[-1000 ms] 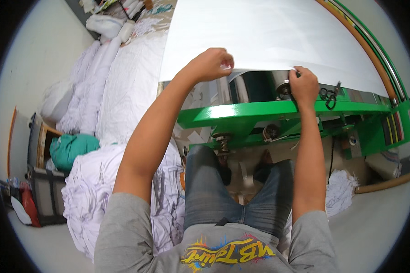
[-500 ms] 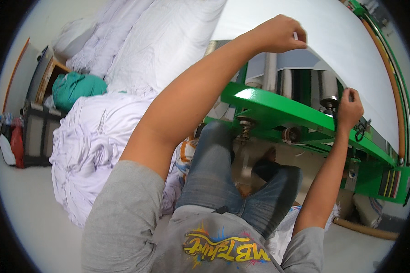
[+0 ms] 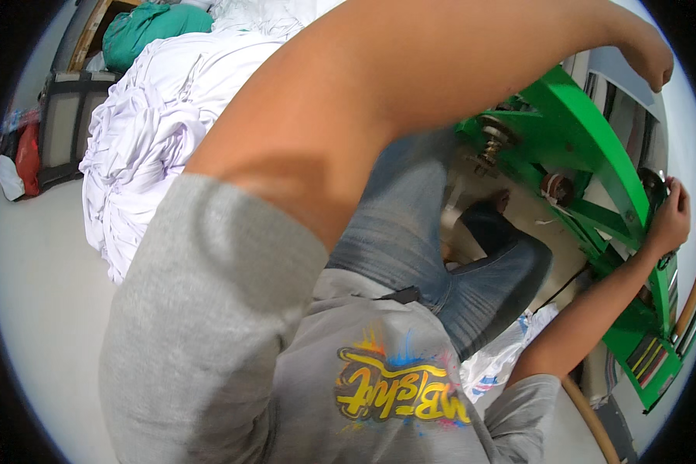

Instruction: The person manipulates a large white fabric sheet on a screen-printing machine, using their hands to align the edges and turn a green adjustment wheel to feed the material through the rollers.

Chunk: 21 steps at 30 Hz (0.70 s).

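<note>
Seen from overhead, in a grey T-shirt (image 3: 301,410) and jeans (image 3: 398,197), beside a green machine frame (image 3: 591,139). Up and to the right of the frame, bent at the wrist with fingers drawn together: the left hand (image 3: 648,56). Just right of the frame, with bent fingers: the right hand (image 3: 673,220). Beyond the frame: a white sheet (image 3: 686,127), apparently pinched along its edge by both, though hard to confirm near the dark rim. Well left of the frame: heaped white cloth (image 3: 151,131).

A smooth, plain white sheet (image 3: 686,127) lies at far right, partly out of view
</note>
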Available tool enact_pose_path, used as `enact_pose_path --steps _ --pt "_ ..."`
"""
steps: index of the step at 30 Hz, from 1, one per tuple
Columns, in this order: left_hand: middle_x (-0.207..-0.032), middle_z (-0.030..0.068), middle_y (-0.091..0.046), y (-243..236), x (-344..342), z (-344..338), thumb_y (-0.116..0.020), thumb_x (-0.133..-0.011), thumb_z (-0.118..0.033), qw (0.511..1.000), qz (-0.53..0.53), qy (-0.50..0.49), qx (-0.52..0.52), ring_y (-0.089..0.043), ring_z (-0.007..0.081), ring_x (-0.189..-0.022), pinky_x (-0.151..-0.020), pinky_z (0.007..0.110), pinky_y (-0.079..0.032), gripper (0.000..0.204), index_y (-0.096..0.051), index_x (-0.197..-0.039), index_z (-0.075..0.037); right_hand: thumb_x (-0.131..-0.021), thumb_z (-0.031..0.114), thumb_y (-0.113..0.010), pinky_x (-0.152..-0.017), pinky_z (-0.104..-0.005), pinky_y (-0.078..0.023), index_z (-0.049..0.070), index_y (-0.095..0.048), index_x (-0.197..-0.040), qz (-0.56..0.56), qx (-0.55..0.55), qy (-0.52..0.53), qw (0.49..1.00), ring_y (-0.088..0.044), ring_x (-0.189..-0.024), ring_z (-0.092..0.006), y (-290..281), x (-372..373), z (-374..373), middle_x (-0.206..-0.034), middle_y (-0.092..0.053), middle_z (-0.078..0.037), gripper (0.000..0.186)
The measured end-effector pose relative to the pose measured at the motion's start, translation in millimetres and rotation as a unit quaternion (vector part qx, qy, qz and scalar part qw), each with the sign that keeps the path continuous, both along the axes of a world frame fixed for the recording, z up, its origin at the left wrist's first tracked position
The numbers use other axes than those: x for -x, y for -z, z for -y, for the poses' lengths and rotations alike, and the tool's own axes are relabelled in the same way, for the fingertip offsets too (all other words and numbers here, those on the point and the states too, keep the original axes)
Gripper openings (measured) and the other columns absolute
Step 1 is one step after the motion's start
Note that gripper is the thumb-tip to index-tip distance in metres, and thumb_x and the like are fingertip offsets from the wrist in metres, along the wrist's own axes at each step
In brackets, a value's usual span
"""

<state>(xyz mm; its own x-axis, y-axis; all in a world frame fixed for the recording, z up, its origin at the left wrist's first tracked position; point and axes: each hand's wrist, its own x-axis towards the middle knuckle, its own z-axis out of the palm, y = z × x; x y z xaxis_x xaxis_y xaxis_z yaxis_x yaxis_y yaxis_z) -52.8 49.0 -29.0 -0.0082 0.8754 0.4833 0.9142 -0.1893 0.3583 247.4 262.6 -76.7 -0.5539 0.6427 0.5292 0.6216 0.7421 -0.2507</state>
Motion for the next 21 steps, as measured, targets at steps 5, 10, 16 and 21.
enact_pose_path --steps 5,10,16,21 --pt "-0.104 0.0252 -0.082 9.7 17.0 -29.0 -0.075 -0.083 -0.016 0.999 0.033 0.022 0.018 -0.080 0.0425 -0.101 -0.094 0.048 -0.063 0.024 -0.089 -0.099 -0.004 -0.109 0.024 -0.069 -0.103 -0.0389 -0.057 0.001 -0.084 -0.122 -0.249 -0.063 0.007 0.966 -0.078 -0.113 -0.0279 46.6 -22.4 134.0 -0.121 -0.084 -0.012 0.031" --pt "-0.098 0.0280 -0.081 -10.3 3.4 36.1 -0.070 -0.084 -0.010 0.997 0.046 -0.050 0.038 -0.080 0.0427 -0.093 -0.089 0.048 -0.063 0.022 -0.088 -0.095 -0.001 -0.108 0.028 -0.068 -0.131 -0.0578 -0.029 -0.008 -0.038 -0.158 -0.227 -0.028 -0.067 0.971 -0.048 -0.146 -0.0435 185.4 -49.7 226.8 -0.164 -0.042 -0.024 0.069" --pt "-0.092 0.0279 -0.080 -28.9 3.6 54.7 -0.071 -0.086 -0.009 0.990 0.117 -0.030 0.074 -0.080 0.0401 -0.085 -0.082 0.046 -0.064 0.020 -0.086 -0.093 0.002 -0.114 0.040 -0.067 -0.077 -0.0345 -0.053 0.001 -0.072 -0.124 -0.098 0.401 -0.137 0.900 -0.068 -0.084 -0.0149 375.8 -49.7 222.2 -0.100 -0.073 -0.003 0.041" --pt "-0.104 0.0129 -0.085 -11.2 4.8 50.5 -0.078 -0.087 -0.029 0.986 0.105 -0.077 0.102 -0.081 0.0322 -0.097 -0.090 0.044 -0.064 0.026 -0.088 -0.102 -0.010 -0.114 0.050 -0.064 -0.070 -0.0331 -0.057 0.005 -0.076 -0.131 -0.036 0.693 -0.127 0.709 -0.069 -0.089 -0.0146 352.6 -28.8 242.6 -0.114 -0.076 -0.004 0.050"
